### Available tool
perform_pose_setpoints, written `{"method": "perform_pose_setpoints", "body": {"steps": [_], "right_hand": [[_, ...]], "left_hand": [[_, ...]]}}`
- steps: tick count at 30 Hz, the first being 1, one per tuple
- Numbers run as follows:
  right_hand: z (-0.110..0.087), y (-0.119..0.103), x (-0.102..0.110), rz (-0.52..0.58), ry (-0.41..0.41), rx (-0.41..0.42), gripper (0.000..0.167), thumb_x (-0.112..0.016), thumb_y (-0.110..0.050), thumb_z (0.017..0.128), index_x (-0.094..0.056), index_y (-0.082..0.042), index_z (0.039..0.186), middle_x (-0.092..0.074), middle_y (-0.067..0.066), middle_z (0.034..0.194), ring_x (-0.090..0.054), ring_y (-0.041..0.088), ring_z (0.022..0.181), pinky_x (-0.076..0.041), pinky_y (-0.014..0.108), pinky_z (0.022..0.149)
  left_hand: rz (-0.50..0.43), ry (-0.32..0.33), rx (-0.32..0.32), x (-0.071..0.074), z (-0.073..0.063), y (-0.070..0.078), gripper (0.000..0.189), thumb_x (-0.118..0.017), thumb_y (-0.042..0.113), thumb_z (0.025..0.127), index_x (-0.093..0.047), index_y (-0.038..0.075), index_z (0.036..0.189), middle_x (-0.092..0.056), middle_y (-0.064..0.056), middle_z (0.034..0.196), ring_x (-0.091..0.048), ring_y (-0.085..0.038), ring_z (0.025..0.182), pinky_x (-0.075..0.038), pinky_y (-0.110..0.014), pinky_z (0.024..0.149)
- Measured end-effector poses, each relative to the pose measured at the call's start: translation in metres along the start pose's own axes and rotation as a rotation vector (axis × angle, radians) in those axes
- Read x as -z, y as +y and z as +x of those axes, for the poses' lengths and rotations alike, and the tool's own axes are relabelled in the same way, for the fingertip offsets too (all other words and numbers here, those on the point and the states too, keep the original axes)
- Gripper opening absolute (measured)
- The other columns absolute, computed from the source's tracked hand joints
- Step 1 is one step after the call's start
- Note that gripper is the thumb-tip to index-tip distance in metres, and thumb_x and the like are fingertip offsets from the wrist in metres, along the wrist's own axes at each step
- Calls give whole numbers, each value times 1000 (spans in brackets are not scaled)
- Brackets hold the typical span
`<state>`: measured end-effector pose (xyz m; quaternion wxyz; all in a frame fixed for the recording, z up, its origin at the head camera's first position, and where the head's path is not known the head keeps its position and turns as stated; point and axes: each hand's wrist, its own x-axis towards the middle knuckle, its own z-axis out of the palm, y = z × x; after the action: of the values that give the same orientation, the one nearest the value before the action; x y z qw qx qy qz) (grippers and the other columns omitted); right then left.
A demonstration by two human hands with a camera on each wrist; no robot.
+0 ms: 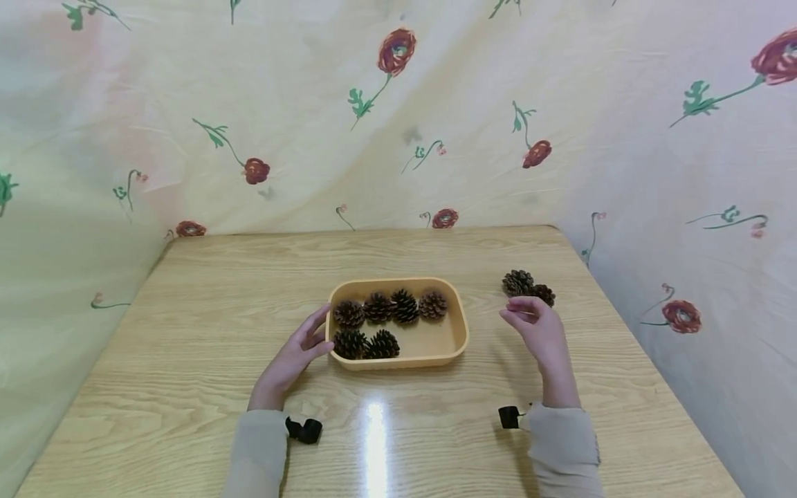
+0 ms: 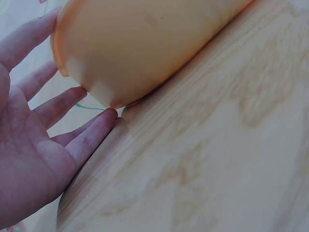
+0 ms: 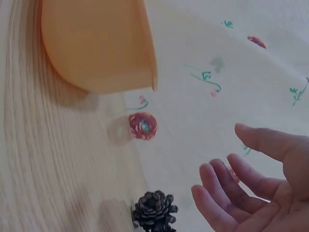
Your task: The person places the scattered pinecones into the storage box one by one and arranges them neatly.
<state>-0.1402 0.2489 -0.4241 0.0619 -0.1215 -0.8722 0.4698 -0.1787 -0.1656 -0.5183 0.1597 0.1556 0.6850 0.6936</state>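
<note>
A yellow-orange plastic bin [image 1: 429, 361] with rounded corners stands mid-table, several brown pine cones [image 1: 405, 306] inside it, mostly along its back and left. My left hand [image 1: 297, 356] touches the bin's left end, its fingers fairly straight and spread; in the left wrist view the fingertips [image 2: 112, 114] meet the outer wall. To the right of the bin, my right hand [image 1: 537, 332] hovers with nothing in it, thumb and fingers apart in the right wrist view. Just beyond that hand lie two pine cones, one [image 1: 517, 282] beside the other [image 1: 544, 295], partly covered by the hand.
The light wood table [image 1: 187, 332] extends around the bin on all sides. A floral cloth [image 1: 311, 104] hangs behind the table and along both sides. Black wrist cameras sit at both sleeves, and a bright reflection shows on the tabletop in front.
</note>
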Motion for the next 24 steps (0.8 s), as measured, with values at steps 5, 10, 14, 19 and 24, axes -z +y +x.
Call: {"method": "perform_pose_setpoints", "body": {"steps": [5, 10, 14, 19, 24], "right_hand": [[4, 9, 8, -26, 117, -70, 44, -65, -29, 93, -56, -3, 127, -61, 17, 128, -47, -19, 80, -41, 6, 73], [9, 16, 15, -62, 169, -111, 46, -65, -29, 93, -54, -3, 130, -60, 16, 130, -55, -10, 86, -40, 5, 71], [13, 20, 18, -68, 183, -135, 48, -63, -28, 94, -51, -1, 132, -58, 18, 132, -64, 22, 110, -48, 16, 79], [20, 25, 19, -89, 169, -166, 55, -62, -24, 95, -43, 5, 137, -51, 26, 136, -53, 39, 125, -47, 45, 99], [31, 33, 23, -152, 156, -189, 65, -63, -25, 94, -35, 9, 142, -45, 32, 138, -48, 44, 126, -42, 52, 103]], "left_hand": [[-1, -5, -7, 0, -1, 1, 73, -61, 13, 95, -22, 25, 155, -14, -15, 162, -33, -43, 140, -27, -53, 112], [-4, -4, -8, -1, -1, 2, 73, -61, 13, 95, -21, 24, 155, -15, -15, 162, -33, -43, 140, -28, -53, 112], [-7, -1, -8, -1, -2, 2, 73, -61, 13, 95, -22, 24, 155, -15, -15, 162, -33, -43, 140, -28, -53, 112], [-8, -5, -12, -1, -1, 2, 73, -61, 13, 95, -21, 24, 155, -15, -15, 162, -32, -43, 140, -28, -52, 112], [-11, -7, -13, -1, -1, 3, 73, -61, 14, 95, -21, 23, 155, -14, -15, 162, -32, -43, 140, -28, -52, 112]]}}
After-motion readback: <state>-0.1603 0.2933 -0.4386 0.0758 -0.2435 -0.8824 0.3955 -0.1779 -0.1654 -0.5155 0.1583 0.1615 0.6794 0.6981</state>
